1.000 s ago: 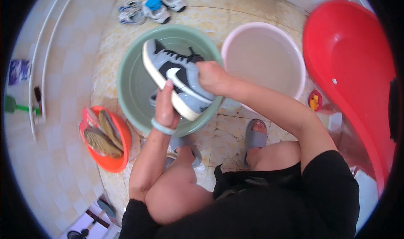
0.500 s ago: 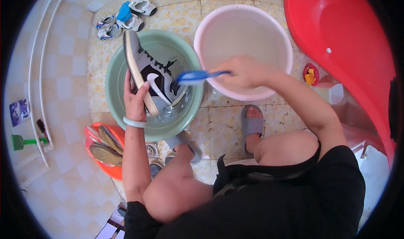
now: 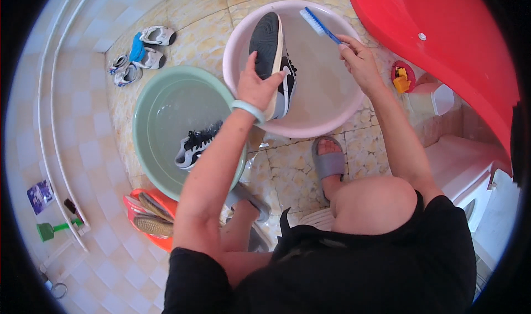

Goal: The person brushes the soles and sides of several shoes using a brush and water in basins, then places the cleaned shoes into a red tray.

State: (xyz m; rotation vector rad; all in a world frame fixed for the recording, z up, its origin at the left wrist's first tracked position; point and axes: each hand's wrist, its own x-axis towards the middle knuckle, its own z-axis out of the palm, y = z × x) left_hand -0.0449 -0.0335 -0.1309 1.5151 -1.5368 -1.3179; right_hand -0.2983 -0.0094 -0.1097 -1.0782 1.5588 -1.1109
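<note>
My left hand (image 3: 259,87) grips a black, grey and white sneaker (image 3: 286,84) above the pink basin (image 3: 229,48), its dark sole (image 3: 266,42) turned toward the left. My right hand (image 3: 359,62) is closed on the handle of a blue scrub brush (image 3: 316,23) with pale bristles, held over the basin's right side, apart from the sneaker. Cloudy water fills the pink basin. To the left, a green basin (image 3: 145,142) holds water and a second sneaker (image 3: 194,143), partly hidden by my left forearm.
Several small shoes (image 3: 145,51) stand on the tiled floor at the far left, with a blue item among them. An orange basin (image 3: 168,242) holding footwear sits near left. A large red tub (image 3: 431,15) curves along the right; a small red dish (image 3: 402,77) lies beside it.
My left hand has carried the sneaker rightward from the green basin to over the pink one. The brush has moved up and right, away from the sneaker. The second sneaker now shows.
</note>
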